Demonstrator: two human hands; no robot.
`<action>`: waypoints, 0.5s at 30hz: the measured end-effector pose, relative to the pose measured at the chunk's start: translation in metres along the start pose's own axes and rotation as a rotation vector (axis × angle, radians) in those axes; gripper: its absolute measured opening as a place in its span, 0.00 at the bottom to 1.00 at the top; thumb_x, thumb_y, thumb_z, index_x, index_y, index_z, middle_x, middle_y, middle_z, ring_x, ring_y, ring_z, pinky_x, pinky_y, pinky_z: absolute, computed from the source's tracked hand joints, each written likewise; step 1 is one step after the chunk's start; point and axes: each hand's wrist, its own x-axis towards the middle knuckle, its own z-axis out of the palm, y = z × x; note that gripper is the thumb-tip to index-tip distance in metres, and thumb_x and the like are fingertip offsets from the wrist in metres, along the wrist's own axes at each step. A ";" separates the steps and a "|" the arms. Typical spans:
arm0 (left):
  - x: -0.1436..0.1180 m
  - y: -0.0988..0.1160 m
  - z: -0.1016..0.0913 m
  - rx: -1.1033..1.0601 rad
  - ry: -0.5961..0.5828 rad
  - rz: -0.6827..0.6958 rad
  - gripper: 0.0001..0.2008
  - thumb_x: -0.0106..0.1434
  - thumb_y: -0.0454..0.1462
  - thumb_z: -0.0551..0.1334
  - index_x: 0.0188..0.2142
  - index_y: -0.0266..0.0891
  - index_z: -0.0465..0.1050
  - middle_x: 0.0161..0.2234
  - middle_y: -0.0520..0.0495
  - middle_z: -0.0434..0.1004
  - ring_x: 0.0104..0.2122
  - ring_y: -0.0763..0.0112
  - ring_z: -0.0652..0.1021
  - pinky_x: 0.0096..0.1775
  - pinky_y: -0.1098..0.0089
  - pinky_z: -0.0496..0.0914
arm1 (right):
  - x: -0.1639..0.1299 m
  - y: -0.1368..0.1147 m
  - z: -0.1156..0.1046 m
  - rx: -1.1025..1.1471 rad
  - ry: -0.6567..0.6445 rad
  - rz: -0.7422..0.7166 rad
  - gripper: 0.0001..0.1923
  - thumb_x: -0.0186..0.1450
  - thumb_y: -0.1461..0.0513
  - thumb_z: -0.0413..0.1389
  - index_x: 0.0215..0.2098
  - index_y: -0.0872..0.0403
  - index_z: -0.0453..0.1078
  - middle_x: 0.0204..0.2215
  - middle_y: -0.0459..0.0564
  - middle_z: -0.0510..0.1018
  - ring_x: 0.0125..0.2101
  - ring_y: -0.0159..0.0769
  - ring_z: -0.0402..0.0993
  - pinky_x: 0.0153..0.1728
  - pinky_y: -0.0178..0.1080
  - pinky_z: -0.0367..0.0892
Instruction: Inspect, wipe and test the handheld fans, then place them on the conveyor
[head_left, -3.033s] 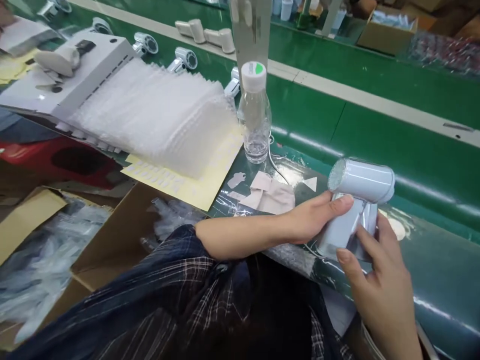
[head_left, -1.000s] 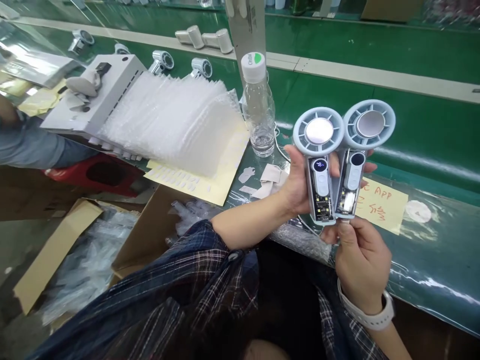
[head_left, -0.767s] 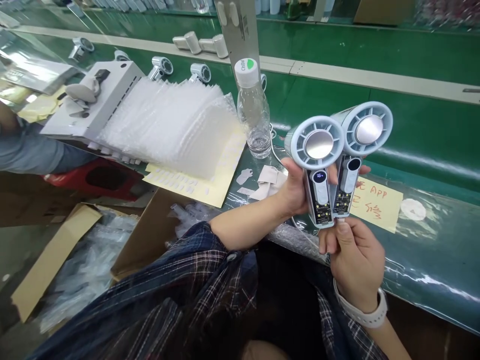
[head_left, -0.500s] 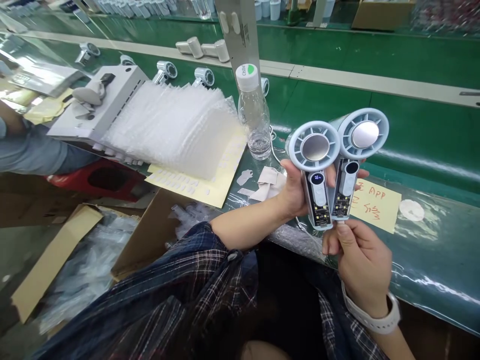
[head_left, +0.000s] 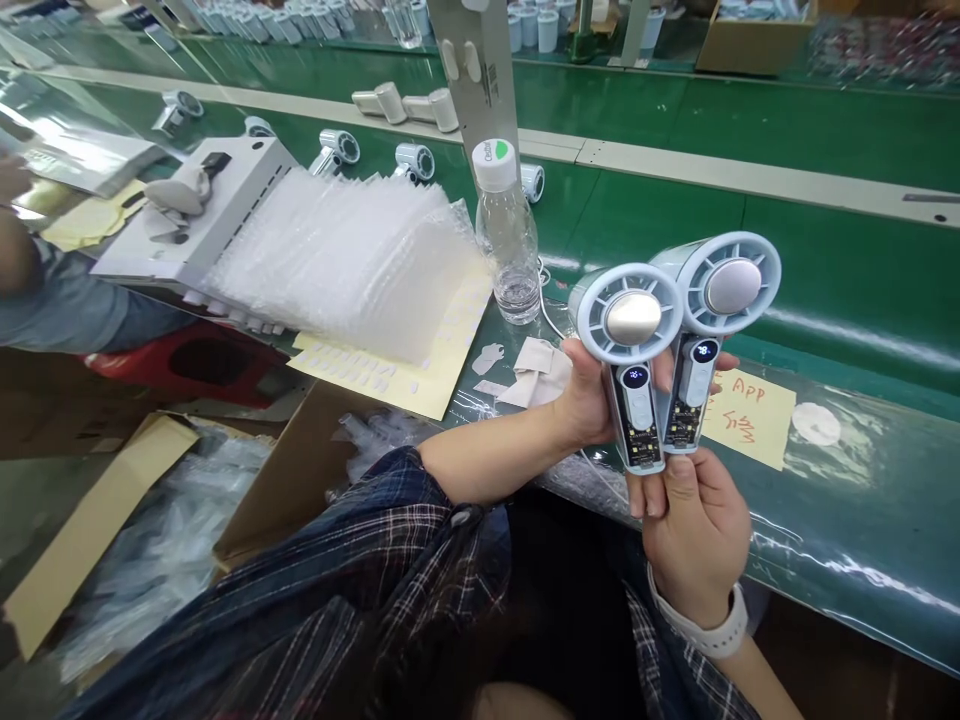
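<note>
My left hand [head_left: 589, 400] is closed round two light-blue handheld fans, the near fan [head_left: 631, 425] and the far fan [head_left: 684, 400], side by side with their round heads up. Both have silver centre discs, clear handle fronts showing circuit boards, and lit displays. My right hand [head_left: 697, 530], with a pale wristband, is closed just under the handles, thumb at the far fan's base. A thin white cable [head_left: 604, 474] runs to its fingers; the cable's end is hidden there.
A clear bottle [head_left: 508, 235] stands left of the fans, beside a stack of translucent bags [head_left: 352, 260] on yellow paper [head_left: 435, 390]. A yellow note [head_left: 757, 415] lies to the right. More fans [head_left: 415, 160] stand on the green belt [head_left: 675, 210]. A co-worker's arm [head_left: 22, 260] shows at left.
The far fan's display, dark before, is now lit. Both fans have come slightly lower in view, and my right hand has shifted left beneath them. The white plug seen at the base is now hidden.
</note>
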 end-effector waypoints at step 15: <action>-0.003 0.006 -0.007 0.109 -0.104 -0.155 0.45 0.49 0.72 0.74 0.51 0.41 0.79 0.50 0.38 0.82 0.55 0.46 0.82 0.56 0.51 0.79 | 0.027 -0.013 -0.067 -0.664 0.127 -0.353 0.22 0.78 0.48 0.62 0.65 0.47 0.76 0.73 0.59 0.72 0.75 0.58 0.65 0.77 0.70 0.57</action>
